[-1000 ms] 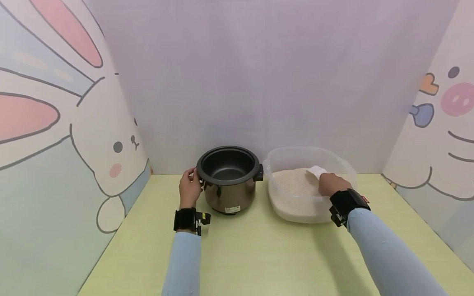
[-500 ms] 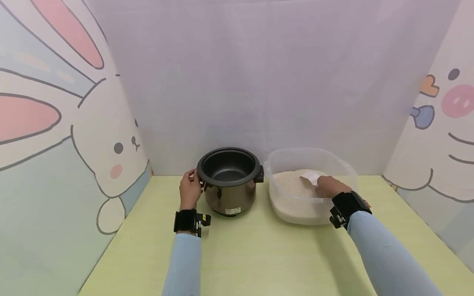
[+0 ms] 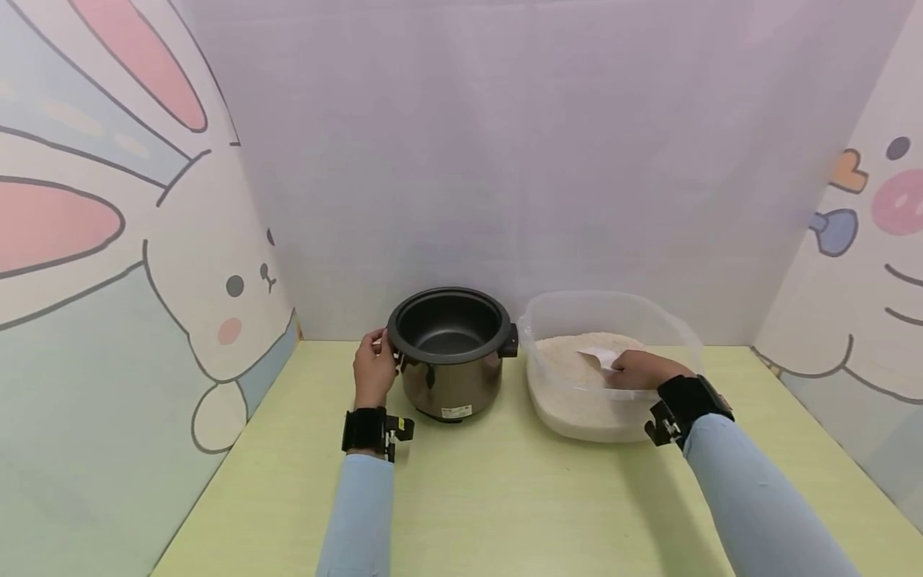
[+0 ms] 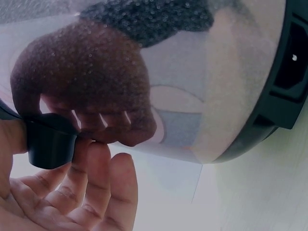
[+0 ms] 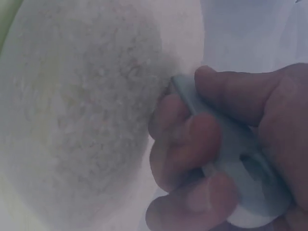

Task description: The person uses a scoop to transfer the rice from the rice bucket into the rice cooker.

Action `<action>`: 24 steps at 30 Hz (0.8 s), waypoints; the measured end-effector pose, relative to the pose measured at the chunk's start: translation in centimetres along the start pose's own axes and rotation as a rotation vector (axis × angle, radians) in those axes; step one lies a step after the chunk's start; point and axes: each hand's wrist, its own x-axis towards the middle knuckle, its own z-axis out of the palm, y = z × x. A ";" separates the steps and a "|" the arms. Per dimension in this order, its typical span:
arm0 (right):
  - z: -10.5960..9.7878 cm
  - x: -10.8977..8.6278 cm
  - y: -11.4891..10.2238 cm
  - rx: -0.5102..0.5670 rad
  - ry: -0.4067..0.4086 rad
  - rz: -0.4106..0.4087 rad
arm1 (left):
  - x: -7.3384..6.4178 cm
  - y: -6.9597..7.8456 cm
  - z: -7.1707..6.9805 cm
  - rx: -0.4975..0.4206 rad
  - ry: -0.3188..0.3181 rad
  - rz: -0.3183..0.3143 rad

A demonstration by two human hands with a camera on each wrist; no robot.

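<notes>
A shiny brown rice cooker [image 3: 450, 389] with a black inner pot stands lidless at the back middle of the table. My left hand [image 3: 373, 373] holds its left side handle [image 4: 50, 147], thumb on one side and fingers curled on the other. To the right is a clear plastic tub [image 3: 674, 324] of white rice [image 3: 564, 361]. My right hand [image 3: 645, 370] reaches into the tub and grips a pale scoop [image 5: 226, 139] by its handle, with the thumb along it. The scoop's front end is partly buried in the rice.
The cooker's right handle [image 3: 509, 340] sits close beside the tub wall. A pale curtain [image 3: 447, 160] hangs right behind both. Cartoon-printed panels, with a rabbit [image 3: 209, 312] on the left, flank the yellow-green table [image 3: 490, 505].
My right hand has moved lower in the tub, and the scoop has pushed left and deeper into the rice. The left hand keeps its hold on the cooker handle. The head view has shifted slightly.
</notes>
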 end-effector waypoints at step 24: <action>-1.4 -0.5 0.9 0.571 -0.176 -0.074 | 0.1 0.0 0.0 0.008 0.005 0.001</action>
